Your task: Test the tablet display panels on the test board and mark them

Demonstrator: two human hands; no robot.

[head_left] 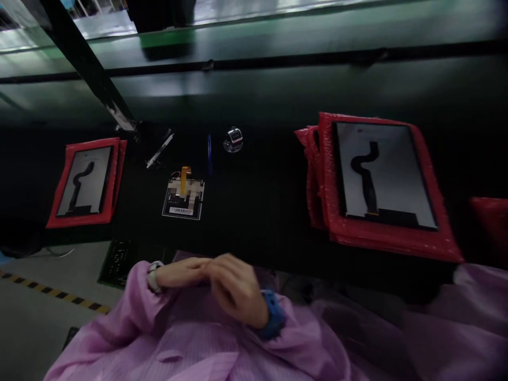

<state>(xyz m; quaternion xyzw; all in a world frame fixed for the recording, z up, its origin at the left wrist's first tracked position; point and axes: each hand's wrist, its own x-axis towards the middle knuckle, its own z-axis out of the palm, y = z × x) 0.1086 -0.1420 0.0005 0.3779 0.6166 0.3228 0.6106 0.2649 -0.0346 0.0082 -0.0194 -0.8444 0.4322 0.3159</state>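
In the head view, my left hand (180,272) and my right hand (237,290) meet over my lap, just in front of the bench edge. My right hand is curled, with its fingers lying over the fingertips of the left; no object shows in it. My left fingers are partly covered by the right hand, so their ends are hidden. Nearest on the bench lies a small display module (183,198) with an orange flex cable and a barcode label. Behind it are a blue pen (209,153), a white pen-like tool (160,150) and a chrome tally counter (233,139).
To the right, an LCD panel (391,169) with a black flex cable tops a stack of red bubble-wrap bags (397,243). A similar panel (85,182) lies on red bags at the left. A dark post (87,61) rises behind. Someone's pink sleeve (476,307) shows at right.
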